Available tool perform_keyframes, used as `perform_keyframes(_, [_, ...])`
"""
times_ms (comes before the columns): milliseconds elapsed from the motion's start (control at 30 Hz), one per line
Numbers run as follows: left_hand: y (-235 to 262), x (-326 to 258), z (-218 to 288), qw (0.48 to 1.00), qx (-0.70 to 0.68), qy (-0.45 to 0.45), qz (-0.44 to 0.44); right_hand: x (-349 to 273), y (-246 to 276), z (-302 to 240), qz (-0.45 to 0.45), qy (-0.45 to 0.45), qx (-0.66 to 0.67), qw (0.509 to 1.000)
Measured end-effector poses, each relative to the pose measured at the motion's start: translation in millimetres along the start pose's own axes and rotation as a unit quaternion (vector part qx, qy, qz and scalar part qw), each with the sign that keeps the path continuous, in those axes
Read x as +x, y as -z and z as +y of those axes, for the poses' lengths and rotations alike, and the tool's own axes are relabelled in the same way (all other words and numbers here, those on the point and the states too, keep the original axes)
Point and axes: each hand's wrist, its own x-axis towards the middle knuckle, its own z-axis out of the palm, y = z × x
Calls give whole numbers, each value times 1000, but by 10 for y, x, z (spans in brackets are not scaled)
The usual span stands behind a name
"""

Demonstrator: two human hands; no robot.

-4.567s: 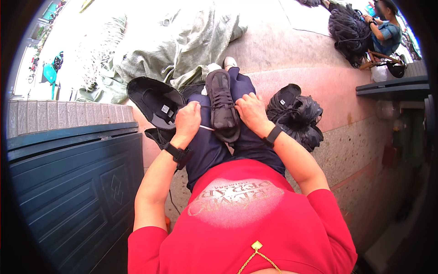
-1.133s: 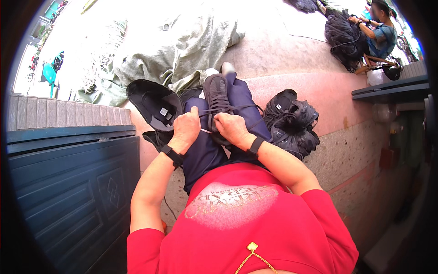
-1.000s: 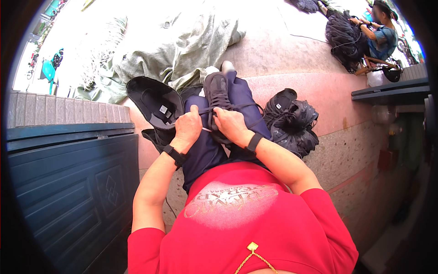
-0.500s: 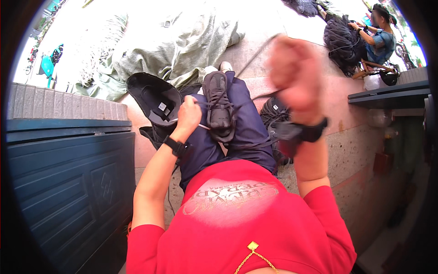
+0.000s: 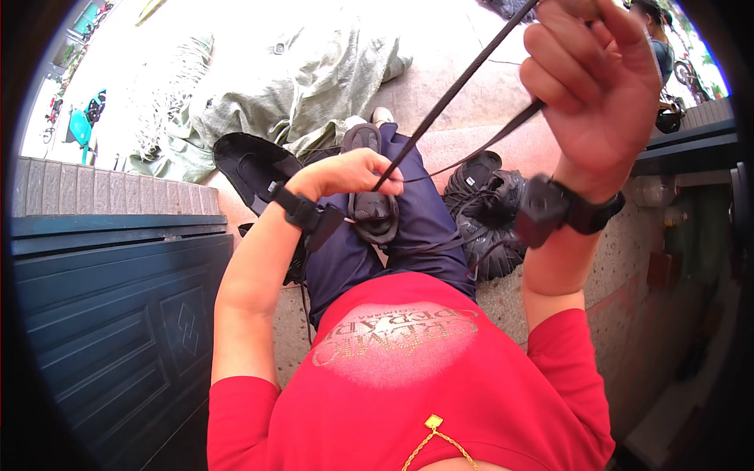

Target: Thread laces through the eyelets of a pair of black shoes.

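A black shoe lies on my lap, on dark blue trousers. My left hand rests on the shoe and pinches the lower end of a black shoelace. My right hand is raised high toward the camera, its fingers closed on the lace's upper end. The lace runs taut between the two hands. Both wrists carry black bands.
Several more black shoes lie heaped on the pink stone step at my right, and a black shoe lies sole-up at my left. A grey-green tarp covers the ground ahead. A dark blue panel stands at left. Another person sits far right.
My right hand has left the shoe and risen high toward the camera, drawing the lace out long. The left hand has stayed on the shoe.
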Motion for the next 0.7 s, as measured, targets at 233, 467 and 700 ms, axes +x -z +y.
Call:
perform_keyframes(233, [1137, -1134, -656, 776, -500, -147, 355, -702, 1816, -658, 288, 109, 10, 951])
perform_keyframes(467, [1142, -1767, -1316, 682, -507, -21, 527, -1256, 1937, 1071, 353, -206, -476, 778])
perform_keyframes(700, [98, -802, -897, 849, -374, 87, 363, -1308, 1681, 2177, 129, -181, -742, 632])
